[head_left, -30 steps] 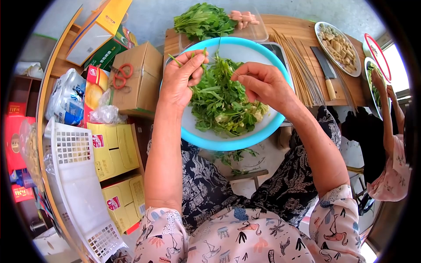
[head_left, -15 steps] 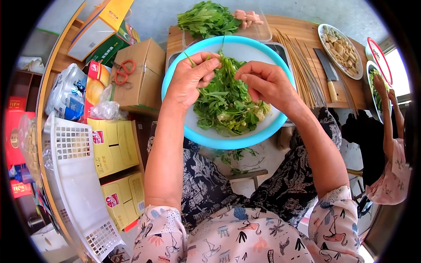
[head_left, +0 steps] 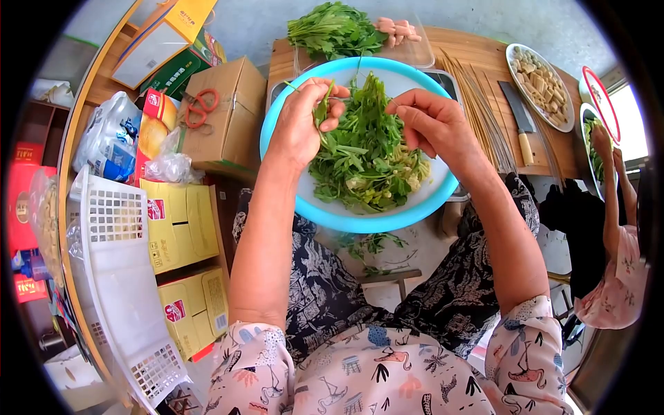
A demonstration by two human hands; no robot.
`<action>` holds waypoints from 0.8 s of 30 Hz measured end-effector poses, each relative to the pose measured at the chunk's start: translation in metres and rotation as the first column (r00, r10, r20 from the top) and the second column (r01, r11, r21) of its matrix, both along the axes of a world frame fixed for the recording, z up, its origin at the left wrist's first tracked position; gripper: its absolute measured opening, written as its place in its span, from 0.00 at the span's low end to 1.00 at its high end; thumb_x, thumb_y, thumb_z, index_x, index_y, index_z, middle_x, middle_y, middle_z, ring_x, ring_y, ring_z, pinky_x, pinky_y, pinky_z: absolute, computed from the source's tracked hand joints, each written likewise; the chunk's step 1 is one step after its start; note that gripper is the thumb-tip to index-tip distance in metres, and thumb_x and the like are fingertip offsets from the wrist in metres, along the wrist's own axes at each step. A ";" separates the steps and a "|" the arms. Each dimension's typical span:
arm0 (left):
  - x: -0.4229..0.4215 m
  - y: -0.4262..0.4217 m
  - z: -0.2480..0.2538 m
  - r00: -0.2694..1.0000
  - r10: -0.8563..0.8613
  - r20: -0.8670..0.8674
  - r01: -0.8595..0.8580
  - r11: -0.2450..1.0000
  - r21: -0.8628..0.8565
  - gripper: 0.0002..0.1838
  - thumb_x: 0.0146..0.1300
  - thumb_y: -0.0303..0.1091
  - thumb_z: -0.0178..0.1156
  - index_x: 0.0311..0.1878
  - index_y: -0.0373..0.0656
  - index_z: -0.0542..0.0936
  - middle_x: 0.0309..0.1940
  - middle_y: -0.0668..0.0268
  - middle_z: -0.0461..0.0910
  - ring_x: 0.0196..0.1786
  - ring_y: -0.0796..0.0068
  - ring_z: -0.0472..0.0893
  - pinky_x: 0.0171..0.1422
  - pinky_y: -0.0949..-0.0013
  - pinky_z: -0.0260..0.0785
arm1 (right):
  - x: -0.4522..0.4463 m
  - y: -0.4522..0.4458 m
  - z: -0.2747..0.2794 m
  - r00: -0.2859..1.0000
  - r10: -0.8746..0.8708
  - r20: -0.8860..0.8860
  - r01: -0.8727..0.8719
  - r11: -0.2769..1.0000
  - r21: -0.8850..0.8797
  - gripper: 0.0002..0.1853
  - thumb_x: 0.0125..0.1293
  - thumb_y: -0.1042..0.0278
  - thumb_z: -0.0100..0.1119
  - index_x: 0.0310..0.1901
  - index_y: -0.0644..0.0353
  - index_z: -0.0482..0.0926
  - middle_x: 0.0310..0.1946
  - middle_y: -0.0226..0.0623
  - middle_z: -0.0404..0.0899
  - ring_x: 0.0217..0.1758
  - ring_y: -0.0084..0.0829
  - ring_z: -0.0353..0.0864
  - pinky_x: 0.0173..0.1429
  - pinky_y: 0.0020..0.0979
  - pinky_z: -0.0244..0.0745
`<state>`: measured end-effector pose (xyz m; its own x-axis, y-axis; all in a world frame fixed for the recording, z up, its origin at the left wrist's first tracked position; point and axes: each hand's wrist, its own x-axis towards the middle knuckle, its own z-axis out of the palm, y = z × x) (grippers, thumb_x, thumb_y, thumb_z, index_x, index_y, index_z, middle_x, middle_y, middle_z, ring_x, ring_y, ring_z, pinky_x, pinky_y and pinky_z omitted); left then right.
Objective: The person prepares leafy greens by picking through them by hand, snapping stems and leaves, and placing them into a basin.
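A blue-rimmed basin [head_left: 448,190] in front of me holds a heap of leafy greens [head_left: 366,166], with paler bits at the right of the heap. Over its left side, my left hand [head_left: 304,121] is closed around a thin leafy green stem [head_left: 324,107]; one end pokes out past the fingers. My right hand [head_left: 436,128] hovers over the right side, thumb and forefinger pinched beside the tall tip of the greens. What its fingers hold, if anything, I cannot make out.
Beyond the basin, a bunch of greens [head_left: 335,31] and pink sausage pieces [head_left: 398,31] lie in a clear tray. Skewers [head_left: 477,104], a knife [head_left: 517,117] and a food plate [head_left: 543,86] lie right. Another person's hand [head_left: 600,138] is far right. Boxes [head_left: 225,111] stand left.
My hands have drawn slightly apart over the basin. Leaves now show inside my left hand's grip, and the greens between the hands stand up more visibly. The whole view has shifted slightly.
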<state>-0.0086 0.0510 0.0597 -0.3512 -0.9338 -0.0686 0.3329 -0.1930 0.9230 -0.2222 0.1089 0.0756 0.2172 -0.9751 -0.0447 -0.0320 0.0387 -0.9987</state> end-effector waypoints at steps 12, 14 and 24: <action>0.006 -0.003 -0.007 0.999 0.006 -0.045 -0.006 1.000 0.001 0.05 0.68 0.31 0.52 0.41 0.39 0.73 0.37 0.66 0.75 0.32 0.83 0.70 0.29 0.81 0.59 | 0.010 0.004 -0.004 0.996 0.084 -0.023 -0.084 0.997 0.000 0.08 0.69 0.70 0.50 0.38 0.64 0.77 0.16 0.23 0.70 0.18 0.13 0.67 0.22 0.18 0.59; 0.007 -0.002 -0.008 0.998 -0.014 -0.056 0.013 1.000 -0.019 0.06 0.68 0.32 0.54 0.41 0.40 0.73 0.36 0.67 0.75 0.32 0.84 0.70 0.29 0.82 0.59 | 0.010 0.004 -0.004 0.995 0.091 -0.027 -0.091 0.996 0.001 0.08 0.69 0.70 0.50 0.38 0.65 0.77 0.16 0.23 0.70 0.18 0.13 0.67 0.23 0.19 0.60; 0.005 -0.001 -0.005 0.995 0.057 -0.087 -0.053 0.997 0.054 0.07 0.64 0.29 0.60 0.42 0.36 0.77 0.30 0.70 0.75 0.29 0.85 0.70 0.29 0.81 0.60 | 0.011 0.004 -0.004 0.996 0.086 -0.031 -0.086 0.996 0.015 0.08 0.68 0.71 0.51 0.38 0.65 0.77 0.16 0.24 0.70 0.18 0.13 0.68 0.23 0.19 0.60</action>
